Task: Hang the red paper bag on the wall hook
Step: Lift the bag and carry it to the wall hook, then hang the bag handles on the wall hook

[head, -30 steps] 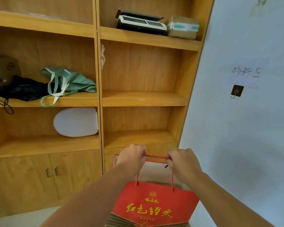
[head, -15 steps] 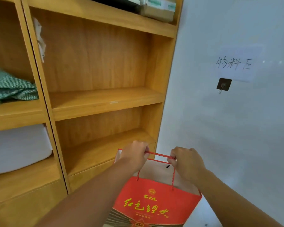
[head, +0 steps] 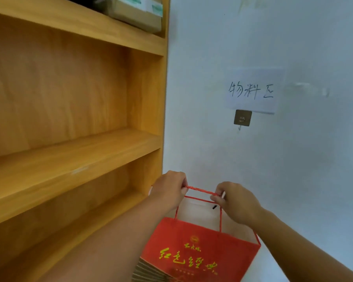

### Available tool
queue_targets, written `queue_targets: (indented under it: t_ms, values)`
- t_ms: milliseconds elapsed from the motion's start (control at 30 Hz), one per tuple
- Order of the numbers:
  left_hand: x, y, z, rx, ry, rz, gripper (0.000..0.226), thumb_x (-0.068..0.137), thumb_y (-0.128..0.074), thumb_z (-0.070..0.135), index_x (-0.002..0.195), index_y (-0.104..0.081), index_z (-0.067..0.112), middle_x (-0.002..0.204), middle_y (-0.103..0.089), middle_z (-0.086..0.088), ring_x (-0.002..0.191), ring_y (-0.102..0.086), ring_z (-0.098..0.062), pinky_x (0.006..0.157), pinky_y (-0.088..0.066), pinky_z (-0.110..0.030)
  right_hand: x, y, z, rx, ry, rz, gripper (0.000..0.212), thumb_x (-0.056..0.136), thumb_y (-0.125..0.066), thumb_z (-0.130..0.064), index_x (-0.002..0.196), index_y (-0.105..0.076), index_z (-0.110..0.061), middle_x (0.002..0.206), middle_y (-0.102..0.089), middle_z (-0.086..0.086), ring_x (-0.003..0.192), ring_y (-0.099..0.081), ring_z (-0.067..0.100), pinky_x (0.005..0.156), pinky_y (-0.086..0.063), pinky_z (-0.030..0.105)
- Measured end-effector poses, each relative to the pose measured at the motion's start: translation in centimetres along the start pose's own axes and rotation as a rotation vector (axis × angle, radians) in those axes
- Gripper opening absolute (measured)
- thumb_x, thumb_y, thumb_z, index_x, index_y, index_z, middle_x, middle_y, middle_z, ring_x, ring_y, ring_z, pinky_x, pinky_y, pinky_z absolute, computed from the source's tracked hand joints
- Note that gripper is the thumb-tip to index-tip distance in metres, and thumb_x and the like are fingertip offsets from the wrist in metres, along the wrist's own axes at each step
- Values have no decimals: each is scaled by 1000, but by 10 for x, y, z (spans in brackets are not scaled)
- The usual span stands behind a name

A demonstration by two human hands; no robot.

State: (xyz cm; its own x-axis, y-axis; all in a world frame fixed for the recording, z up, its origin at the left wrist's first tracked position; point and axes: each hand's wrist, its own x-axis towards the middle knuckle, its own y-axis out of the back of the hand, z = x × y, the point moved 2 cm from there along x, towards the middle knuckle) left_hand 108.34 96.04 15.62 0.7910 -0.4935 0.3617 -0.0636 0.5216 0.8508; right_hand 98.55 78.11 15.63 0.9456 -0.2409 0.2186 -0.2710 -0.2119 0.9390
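Two hands, left hand (head: 169,189) and right hand (head: 235,202), pinch cord of bag (head: 198,251) taut. Hook (head: 242,118) above right hand on bare wall (head: 293,169), under note (head: 253,90). Shelves (head: 73,159) beside left hand.

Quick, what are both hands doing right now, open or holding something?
Left hand: closed on the rope handle of the red paper bag.
Right hand: closed on the same handle's other end.

Soft even light, slight wide-angle edge distortion
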Motion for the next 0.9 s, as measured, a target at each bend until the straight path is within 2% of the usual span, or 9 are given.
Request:
queue_targets:
  t_ms: [100, 300, 433, 533, 700, 900]
  values:
    - [43, -6, -11, -37, -69, -9, 10, 94, -65, 21, 98, -74, 18, 100, -75, -1, 95, -68, -22, 71, -51, -34, 28, 7, -1, -16, -77, 44, 22, 94, -63, -45, 84, -63, -25, 89, -67, -6, 81, -64, 16, 68, -49, 32]
    - [126, -17, -21, -162, -238, -58, 4, 90, -70, 25, 92, -73, 22, 98, -75, -1, 91, -69, -23, 80, -58, -40, 73, 17, 4, -22, -257, 180, 25, 92, -66, -46, 84, -66, -23, 91, -68, -6, 82, -64, 15, 72, -52, 33]
    - [177, -9, -9, -241, -383, -88, 6, 90, -73, 23, 95, -75, 19, 97, -76, -1, 89, -70, -22, 81, -59, -38, 96, 26, 15, 102, -388, 305, 24, 91, -69, -45, 78, -66, -25, 81, -69, -9, 74, -67, 11, 73, -60, 39]
    - [214, -3, 2, -298, -423, -85, 6, 90, -75, 23, 94, -75, 19, 95, -76, -1, 88, -70, -22, 81, -60, -39, 115, 42, 19, 224, -419, 392, 22, 91, -72, -36, 79, -71, -18, 80, -72, -2, 71, -70, 14, 71, -60, 35]
    - [264, -12, 21, -314, -467, -84, 4, 89, -76, 24, 90, -75, 20, 91, -76, 0, 86, -70, -21, 79, -59, -38, 147, 61, 39, 346, -416, 426, 18, 93, -72, -26, 82, -75, -11, 75, -78, 2, 69, -74, 21, 67, -63, 31]
    - [312, -37, 38, -322, -460, -80, 4, 87, -76, 26, 88, -75, 23, 85, -74, 5, 81, -68, -16, 78, -60, -39, 187, 65, 82, 453, -442, 418, 20, 94, -72, -23, 83, -73, -6, 73, -79, 5, 50, -66, 5, 49, -52, 15]
